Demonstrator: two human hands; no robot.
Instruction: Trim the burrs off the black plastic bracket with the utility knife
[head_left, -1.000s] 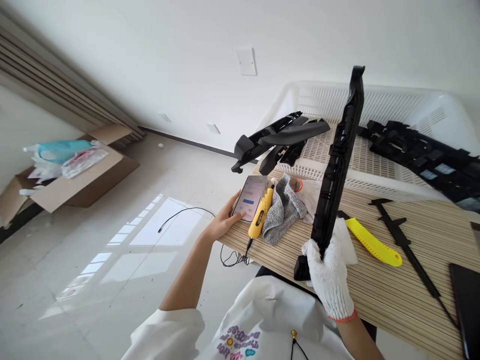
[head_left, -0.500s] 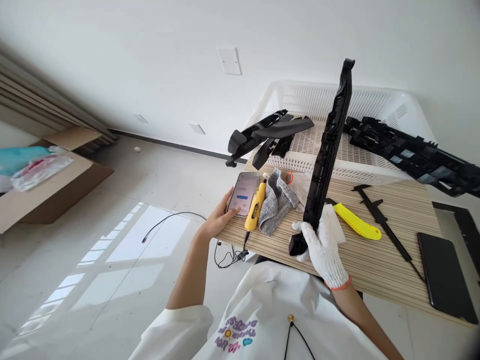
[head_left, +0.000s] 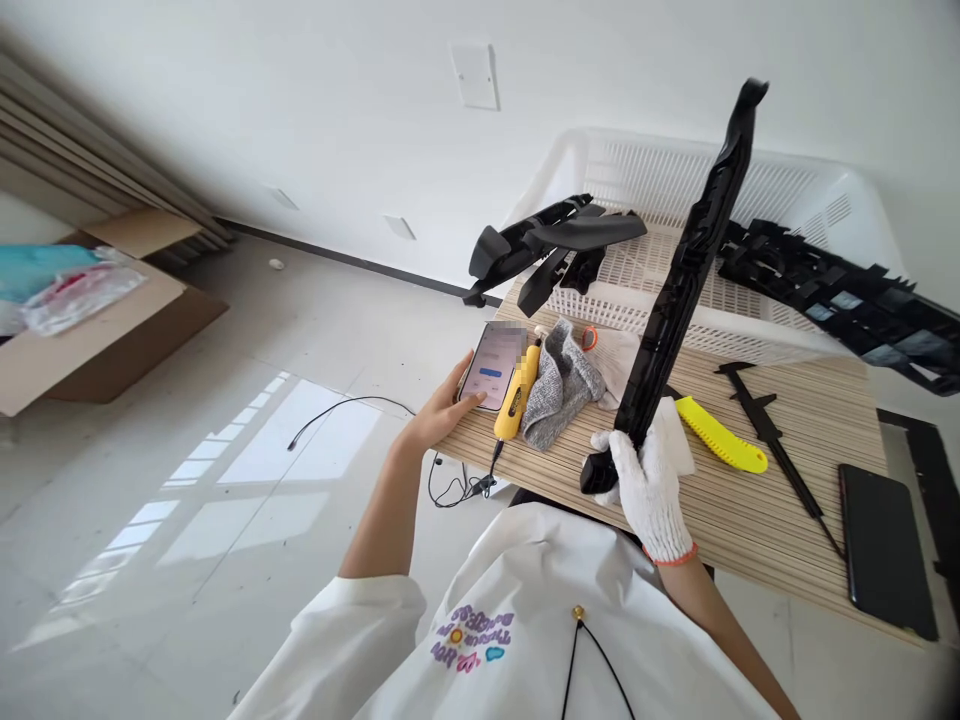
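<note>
My left hand (head_left: 444,408), bare, grips the left side of a lit smartphone (head_left: 493,362) at the table's edge, its thumb over the lower screen. In a white knitted glove, my right hand (head_left: 646,482) is closed around the lower end of a long black plastic trim piece (head_left: 679,290). The piece stands tilted, its top leaning away to the right. Just right of the phone lies a yellow cordless-style tool (head_left: 517,395) with a cable at its lower end. A grey cloth (head_left: 561,385) is crumpled beside it.
A white plastic basket (head_left: 787,345) stands behind, with black plastic parts (head_left: 581,235) over its left side and another (head_left: 847,300) over its right. A yellow utility knife (head_left: 724,440), black caliper (head_left: 772,435) and dark phone (head_left: 887,550) lie rightward. An open carton (head_left: 112,340) sits on the floor.
The camera view has shifted slightly, moving the table and basket up and right in the picture. The trim piece leans a little further right. Both hands keep their holds.
</note>
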